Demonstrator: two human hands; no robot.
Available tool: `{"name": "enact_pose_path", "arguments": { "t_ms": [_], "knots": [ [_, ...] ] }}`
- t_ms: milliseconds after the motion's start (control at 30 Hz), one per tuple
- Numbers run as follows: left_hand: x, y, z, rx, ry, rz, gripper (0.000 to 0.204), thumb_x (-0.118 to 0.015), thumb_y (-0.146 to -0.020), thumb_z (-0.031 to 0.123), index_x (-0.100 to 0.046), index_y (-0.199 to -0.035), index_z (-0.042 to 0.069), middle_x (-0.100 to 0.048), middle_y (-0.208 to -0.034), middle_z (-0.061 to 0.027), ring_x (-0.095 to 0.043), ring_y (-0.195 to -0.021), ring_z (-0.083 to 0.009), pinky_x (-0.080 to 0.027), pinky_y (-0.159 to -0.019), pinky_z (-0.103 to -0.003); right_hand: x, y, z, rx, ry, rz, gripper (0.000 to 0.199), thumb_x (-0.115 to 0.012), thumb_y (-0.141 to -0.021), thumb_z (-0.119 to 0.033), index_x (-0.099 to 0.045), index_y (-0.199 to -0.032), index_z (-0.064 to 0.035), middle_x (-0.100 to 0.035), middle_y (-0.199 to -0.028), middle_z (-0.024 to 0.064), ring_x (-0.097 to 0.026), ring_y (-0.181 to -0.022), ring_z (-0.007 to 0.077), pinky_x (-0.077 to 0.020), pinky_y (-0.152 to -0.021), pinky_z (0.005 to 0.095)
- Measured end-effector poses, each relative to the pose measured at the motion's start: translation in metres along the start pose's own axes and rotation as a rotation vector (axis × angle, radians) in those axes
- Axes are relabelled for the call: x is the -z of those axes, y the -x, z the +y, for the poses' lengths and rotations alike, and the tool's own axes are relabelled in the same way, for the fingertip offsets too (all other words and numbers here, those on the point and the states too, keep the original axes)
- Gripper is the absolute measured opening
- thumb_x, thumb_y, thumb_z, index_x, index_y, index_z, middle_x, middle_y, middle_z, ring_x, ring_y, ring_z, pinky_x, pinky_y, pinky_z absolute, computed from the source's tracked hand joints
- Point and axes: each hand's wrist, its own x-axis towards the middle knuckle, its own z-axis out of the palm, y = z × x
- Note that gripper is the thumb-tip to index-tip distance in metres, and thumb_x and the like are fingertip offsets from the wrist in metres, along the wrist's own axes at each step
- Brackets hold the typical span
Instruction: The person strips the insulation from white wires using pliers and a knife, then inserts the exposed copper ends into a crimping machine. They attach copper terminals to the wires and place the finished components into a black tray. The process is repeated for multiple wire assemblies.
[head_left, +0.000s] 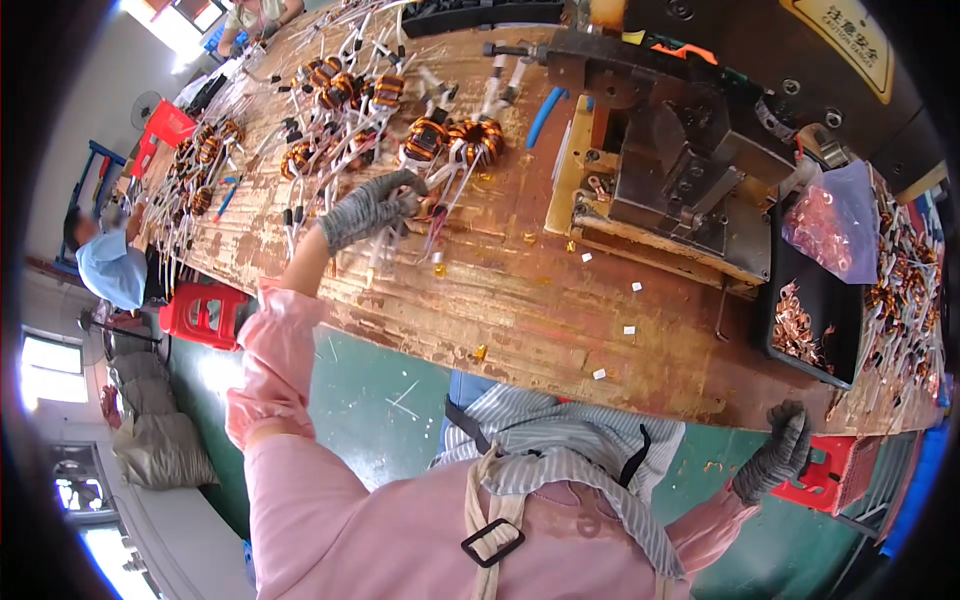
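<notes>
My left hand [372, 207], in a grey knit glove, reaches out over the worn wooden bench [520, 300] and closes on a copper-wound toroid coil with white sleeved leads [432, 205], at the near edge of a pile of such coils [340, 110]. Two more coils [455, 138] lie just beyond the fingers. My right hand [780, 455], also gloved, hangs below the bench's near edge at the right, fingers curled, holding nothing that I can see. It is beside a red plastic stool [835, 470].
A metal press fixture [670, 150] stands on the bench at the right. A black tray [815, 320] holds small copper terminals and a clear bag of them [835, 215]. More coils lie at the far right [905, 290]. Another person in a blue cap [110, 265] works at left beside a second red stool [205, 312].
</notes>
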Motion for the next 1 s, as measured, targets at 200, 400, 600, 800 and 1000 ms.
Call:
{"name": "enact_pose_path", "arguments": {
  "t_ms": [200,400,600,800,1000],
  "knots": [
    [0.048,0.017,0.011,0.016,-0.988,0.257,0.017,-0.054,-0.079,0.005,-0.060,-0.094,0.012,-0.061,-0.088,-0.0112,-0.060,-0.079,-0.0260,-0.047,-0.072,-0.033,-0.016,-0.004,-0.002,0.048,0.030,-0.121,0.023,-0.048,-0.090,-0.018,-0.057,-0.091,0.0030,-0.058,-0.079,0.0085,-0.056,-0.069,0.0161,-0.0477,-0.066,0.0290],
    [0.012,0.029,0.040,0.125,-1.322,0.671,0.021,-0.050,-0.080,0.013,-0.064,-0.095,0.016,-0.062,-0.090,-0.0118,-0.059,-0.082,-0.0285,-0.047,-0.072,-0.038,0.004,0.006,0.006,0.013,0.007,-0.136,0.021,-0.049,-0.090,-0.018,-0.057,-0.095,0.0012,-0.060,-0.084,0.0087,-0.057,-0.071,0.0153,-0.0480,-0.067,0.0275],
    [-0.085,-0.001,0.054,-0.285,-1.232,0.617,0.052,-0.058,-0.077,0.024,-0.042,-0.126,0.014,-0.053,-0.110,-0.0168,-0.052,-0.100,-0.0294,-0.045,-0.083,-0.039,0.003,0.023,0.006,-0.069,-0.033,-0.005,0.017,-0.051,-0.088,-0.015,-0.058,-0.089,0.0004,-0.058,-0.078,0.0063,-0.053,-0.070,0.0149,-0.0443,-0.066,0.0280],
    [-0.053,-0.058,0.064,0.287,-1.165,0.232,0.077,-0.066,-0.068,0.043,-0.033,-0.132,0.015,-0.053,-0.113,-0.0218,-0.054,-0.100,-0.0345,-0.044,-0.085,-0.041,-0.016,0.041,-0.015,-0.044,0.011,-0.167,0.019,-0.050,-0.089,-0.016,-0.058,-0.094,-0.0002,-0.059,-0.082,0.0054,-0.055,-0.073,0.0146,-0.0459,-0.068,0.0277],
    [-0.030,-0.054,0.041,-0.085,-0.638,0.086,0.080,-0.076,-0.064,0.034,-0.037,-0.130,0.009,-0.056,-0.114,-0.0165,-0.054,-0.105,-0.0299,-0.041,-0.089,-0.038,-0.029,0.058,-0.024,-0.069,0.023,-0.207,0.016,-0.052,-0.086,-0.014,-0.059,-0.085,0.0001,-0.058,-0.074,0.0051,-0.052,-0.068,0.0142,-0.0425,-0.065,0.0277]
  ]
}}
